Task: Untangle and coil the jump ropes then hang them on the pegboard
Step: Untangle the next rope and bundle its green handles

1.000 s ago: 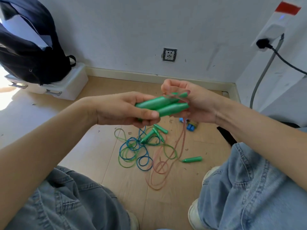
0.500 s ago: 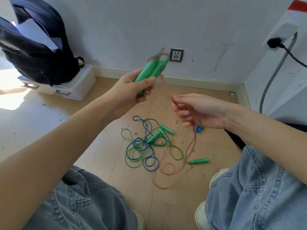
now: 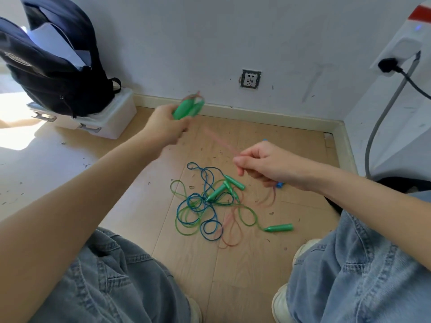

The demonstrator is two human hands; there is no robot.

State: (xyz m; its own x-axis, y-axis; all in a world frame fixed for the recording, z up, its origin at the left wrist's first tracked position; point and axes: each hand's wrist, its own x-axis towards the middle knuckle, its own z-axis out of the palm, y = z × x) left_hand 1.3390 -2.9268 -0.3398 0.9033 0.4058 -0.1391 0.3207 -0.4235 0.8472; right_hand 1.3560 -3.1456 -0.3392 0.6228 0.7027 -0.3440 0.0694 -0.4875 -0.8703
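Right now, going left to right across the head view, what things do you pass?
backpack → white box → green handles in left hand → wall socket → right hand pinching pink rope → black plug

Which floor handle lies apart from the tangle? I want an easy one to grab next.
The green handle nearest the right shoe lies alone at the end of its green cord; the other floor handles sit bunched on the tangle.

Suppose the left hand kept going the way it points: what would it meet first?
The left hand, gripping green handles, points up-right toward the wall. Probably the baseboard or wall; nothing shows between, though depth is unclear.
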